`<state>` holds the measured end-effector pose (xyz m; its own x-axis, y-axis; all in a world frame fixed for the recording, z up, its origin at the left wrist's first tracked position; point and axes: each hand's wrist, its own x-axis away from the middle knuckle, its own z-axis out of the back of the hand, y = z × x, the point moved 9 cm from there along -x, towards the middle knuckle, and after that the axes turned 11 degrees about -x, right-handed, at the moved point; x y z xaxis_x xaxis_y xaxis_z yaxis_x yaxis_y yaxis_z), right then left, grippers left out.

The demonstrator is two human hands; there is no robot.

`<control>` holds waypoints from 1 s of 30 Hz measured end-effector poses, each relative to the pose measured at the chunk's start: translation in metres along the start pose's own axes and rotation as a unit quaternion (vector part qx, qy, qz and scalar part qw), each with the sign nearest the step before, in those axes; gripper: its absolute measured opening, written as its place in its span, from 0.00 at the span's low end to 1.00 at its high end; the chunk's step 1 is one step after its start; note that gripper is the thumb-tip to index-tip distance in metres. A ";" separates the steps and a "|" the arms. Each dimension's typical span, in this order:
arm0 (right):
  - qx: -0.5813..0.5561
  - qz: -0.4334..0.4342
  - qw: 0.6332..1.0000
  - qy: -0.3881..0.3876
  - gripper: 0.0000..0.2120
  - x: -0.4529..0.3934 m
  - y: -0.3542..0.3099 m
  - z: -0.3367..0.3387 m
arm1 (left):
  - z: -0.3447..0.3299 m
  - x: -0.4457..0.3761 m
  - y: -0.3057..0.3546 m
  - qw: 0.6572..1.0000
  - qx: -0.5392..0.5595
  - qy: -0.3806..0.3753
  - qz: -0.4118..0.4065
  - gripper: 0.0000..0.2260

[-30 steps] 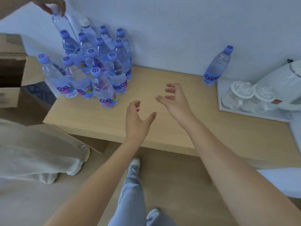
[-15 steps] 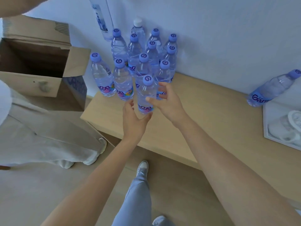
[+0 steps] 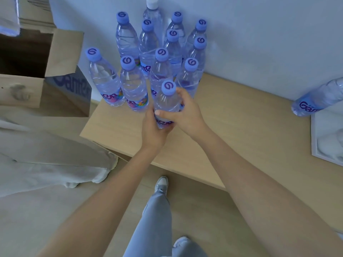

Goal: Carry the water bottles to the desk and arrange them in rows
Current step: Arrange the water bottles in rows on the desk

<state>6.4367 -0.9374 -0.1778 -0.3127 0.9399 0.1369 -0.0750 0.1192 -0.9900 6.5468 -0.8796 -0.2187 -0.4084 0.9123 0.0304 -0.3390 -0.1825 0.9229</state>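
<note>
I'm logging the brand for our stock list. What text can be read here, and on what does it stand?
"Gam": label of the lone bottle at far right, rest cut off.
"Game", partly hidden: side of the cardboard box.
Swirl logo, no letters: purple bottle caps.
Clustered bottles' labels: only fragments, unreadable.

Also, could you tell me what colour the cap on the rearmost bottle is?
White, on the rearmost bottle; head view, the only one.

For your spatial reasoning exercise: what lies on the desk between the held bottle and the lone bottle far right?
Head view: nothing; bare desk separates the held bottle from the lone bottle.
</note>
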 end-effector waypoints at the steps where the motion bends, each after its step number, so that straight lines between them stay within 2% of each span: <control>1: -0.006 0.001 1.000 0.000 0.32 0.000 0.000 0.001 | 0.000 0.001 0.000 1.000 0.002 0.004 0.001 0.31; 6: -0.024 -0.017 1.000 0.006 0.28 0.012 -0.003 0.015 | 0.000 0.016 0.008 0.999 -0.045 0.004 -0.016 0.26; 12: -0.045 -0.008 0.999 0.028 0.24 0.053 -0.026 0.059 | -0.018 0.057 0.039 0.998 -0.043 -0.019 -0.040 0.32; 16: -0.042 0.012 0.998 0.056 0.25 0.094 -0.046 0.100 | -0.047 0.090 0.062 0.996 -0.006 -0.069 -0.059 0.36; 20: -0.049 0.026 0.995 0.088 0.22 0.138 -0.060 0.143 | -0.083 0.126 0.087 0.987 0.024 -0.143 -0.072 0.40; 23: -0.068 0.036 0.990 0.115 0.20 0.170 -0.068 0.178 | -0.108 0.157 0.110 0.975 0.036 -0.197 -0.095 0.40; 26: -0.092 0.041 0.986 0.132 0.17 0.196 -0.074 0.207 | -0.131 0.187 0.125 0.961 0.032 -0.254 -0.100 0.36; 28: -0.101 0.044 0.984 0.141 0.13 0.212 -0.079 0.223 | -0.143 0.203 0.132 0.959 0.036 -0.269 -0.087 0.34; 30: -0.105 0.051 0.983 0.145 0.13 0.225 -0.084 0.235 | -0.153 0.214 0.140 0.958 0.040 -0.272 -0.083 0.32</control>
<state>6.1505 -0.8114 -0.0561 -0.0233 0.9984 0.0513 0.1491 0.0542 -0.9873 6.2826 -0.7658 -0.1415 0.1554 0.9863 0.0556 -0.2862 -0.0089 0.9581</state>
